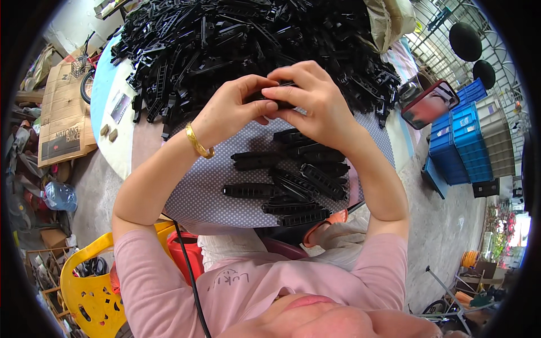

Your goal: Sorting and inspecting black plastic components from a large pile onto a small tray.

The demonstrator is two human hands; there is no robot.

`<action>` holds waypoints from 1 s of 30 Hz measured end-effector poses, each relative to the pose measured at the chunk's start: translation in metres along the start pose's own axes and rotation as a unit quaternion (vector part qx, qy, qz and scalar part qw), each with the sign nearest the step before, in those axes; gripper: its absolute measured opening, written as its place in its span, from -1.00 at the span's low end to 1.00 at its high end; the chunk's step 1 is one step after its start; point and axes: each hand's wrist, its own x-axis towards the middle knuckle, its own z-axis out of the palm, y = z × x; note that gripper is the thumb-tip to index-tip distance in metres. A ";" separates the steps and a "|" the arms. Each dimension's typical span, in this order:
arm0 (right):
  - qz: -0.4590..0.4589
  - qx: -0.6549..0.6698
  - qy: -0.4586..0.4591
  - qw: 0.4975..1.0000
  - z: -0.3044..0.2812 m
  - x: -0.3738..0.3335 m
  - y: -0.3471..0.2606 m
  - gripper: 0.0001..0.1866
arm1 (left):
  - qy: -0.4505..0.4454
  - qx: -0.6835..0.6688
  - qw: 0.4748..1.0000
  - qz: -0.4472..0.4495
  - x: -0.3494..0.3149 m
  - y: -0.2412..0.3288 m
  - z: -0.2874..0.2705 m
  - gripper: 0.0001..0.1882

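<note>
The floor [453,222] was grey. A round table [115,152] stood in the middle. Near on the left was a yellow chair [100,293] with holes in it. Farther left stood a big brown box [67,110]. Blue crates [472,138] stood on the right, and bright light [519,225] shone past them.

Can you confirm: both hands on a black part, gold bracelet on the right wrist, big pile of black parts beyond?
Wrong wrist. The head view shows the gold bracelet at the wrist of the left hand. The rest stands: left and right hand are on a black part, with the big pile of black parts beyond.
</note>
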 end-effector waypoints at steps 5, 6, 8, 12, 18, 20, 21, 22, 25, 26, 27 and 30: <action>0.195 0.195 -0.100 0.956 -0.008 -0.006 0.008 -0.48 | 0.018 0.077 0.986 0.149 0.002 -0.008 0.003 -0.52; 0.192 0.181 -0.123 0.957 -0.009 -0.006 0.008 -0.48 | 0.034 0.124 0.984 0.126 0.001 -0.007 0.003 -0.55; 0.194 0.166 -0.146 0.956 -0.012 -0.005 0.008 -0.48 | 0.033 0.189 0.976 0.106 -0.003 0.005 0.004 -0.59; 0.184 0.129 -0.151 0.963 -0.014 -0.002 0.002 -0.53 | 0.056 0.261 0.955 0.125 -0.006 0.009 0.006 -0.67; 0.118 0.030 -0.089 0.989 -0.017 -0.003 -0.002 -0.62 | 0.095 0.309 0.918 0.231 -0.005 0.009 0.007 -0.71; 0.104 0.012 -0.078 0.991 -0.017 -0.003 -0.001 -0.65 | 0.107 0.317 0.904 0.266 -0.005 0.007 0.008 -0.71; 0.156 0.088 -0.106 0.978 -0.016 -0.004 0.003 -0.67 | 0.099 0.307 0.918 0.231 -0.005 0.005 0.006 -0.69; 0.208 0.162 -0.133 0.955 -0.017 -0.004 0.008 -0.68 | 0.089 0.296 0.930 0.196 -0.004 0.004 0.006 -0.68; 0.292 0.295 0.038 0.909 -0.028 -0.003 0.034 -0.73 | 0.050 0.189 0.969 0.149 -0.006 0.001 0.008 -0.64; 0.313 0.181 0.098 0.927 -0.035 -0.008 0.052 -0.73 | 0.025 0.158 0.970 0.181 -0.006 -0.002 0.012 -0.62; 0.329 0.065 0.156 0.929 -0.040 -0.017 0.073 -0.72 | 0.001 0.171 0.961 0.216 -0.010 0.005 0.018 -0.61; 0.347 -0.266 0.112 0.892 -0.050 -0.047 0.123 -0.58 | -0.114 0.257 0.918 0.281 -0.015 0.010 0.026 -0.52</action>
